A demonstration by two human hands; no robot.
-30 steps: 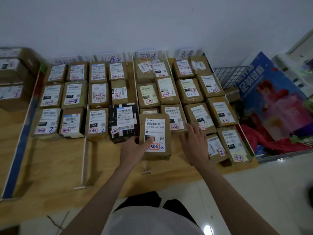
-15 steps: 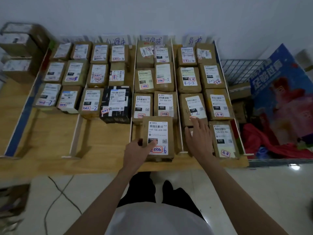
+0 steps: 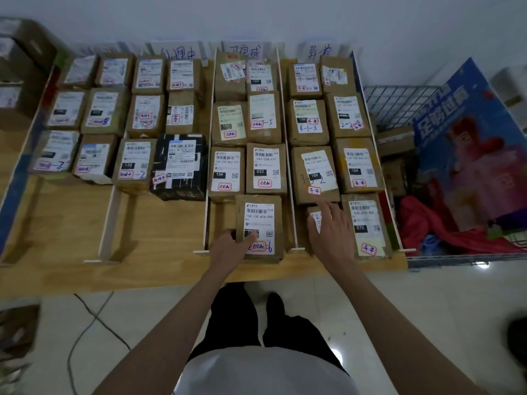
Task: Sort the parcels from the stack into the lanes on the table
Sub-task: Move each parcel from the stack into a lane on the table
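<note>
Parcel (image 3: 259,228) at table (image 3: 159,269) front edge, left hand (image 3: 232,246) gripping; left lanes roomy.

- A parcel sorting station: a wooden table (image 3: 159,223) split by white dividers (image 3: 109,212) into lanes.
- Labelled cardboard parcels (image 3: 265,169) fill the lanes.
- A wire cage (image 3: 396,105) stands alongside.

Dim, bluish room light. Glare spots shine on the floor tiles (image 3: 336,355). Far parcel labels (image 3: 82,70) blur; the wooden table (image 3: 71,223) bows at the wide-angle edges, corners smeared.
</note>
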